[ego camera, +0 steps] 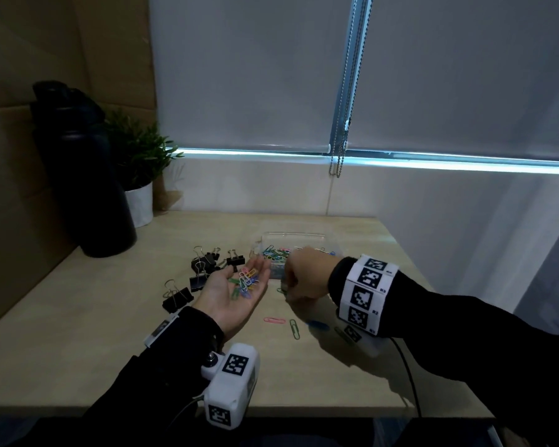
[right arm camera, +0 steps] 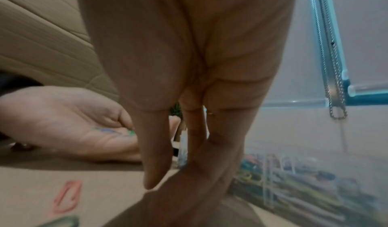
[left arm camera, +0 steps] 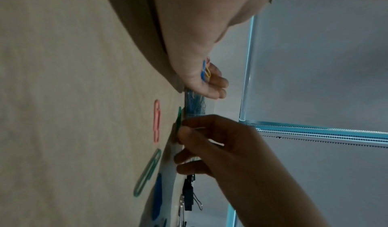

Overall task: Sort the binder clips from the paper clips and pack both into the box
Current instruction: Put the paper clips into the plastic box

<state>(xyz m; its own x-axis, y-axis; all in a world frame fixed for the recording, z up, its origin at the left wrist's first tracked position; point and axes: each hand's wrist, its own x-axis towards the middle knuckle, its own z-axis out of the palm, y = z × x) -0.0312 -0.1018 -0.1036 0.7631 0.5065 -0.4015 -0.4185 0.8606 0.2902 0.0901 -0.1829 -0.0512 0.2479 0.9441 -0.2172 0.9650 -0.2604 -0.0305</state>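
My left hand [ego camera: 250, 267] lies palm up over the table and carries a small heap of coloured paper clips [ego camera: 246, 281]. Beside it my right hand [ego camera: 288, 287] points down at the table and pinches a green paper clip [left arm camera: 179, 119] just in front of the clear box [ego camera: 291, 235]. The box holds many coloured paper clips. Several black binder clips [ego camera: 204, 264] lie left of the box. In the right wrist view the right hand's thumb [right arm camera: 154, 156] and fingers reach down to the table, with the left hand [right arm camera: 73, 127] behind them.
Loose on the table near me are a pink paper clip [ego camera: 274, 320], a green one [ego camera: 294, 329] and a blue one [ego camera: 317, 324]. A black bottle [ego camera: 78, 175] and a potted plant [ego camera: 136, 175] stand at the back left. A bead chain [ego camera: 342, 124] hangs at the window.
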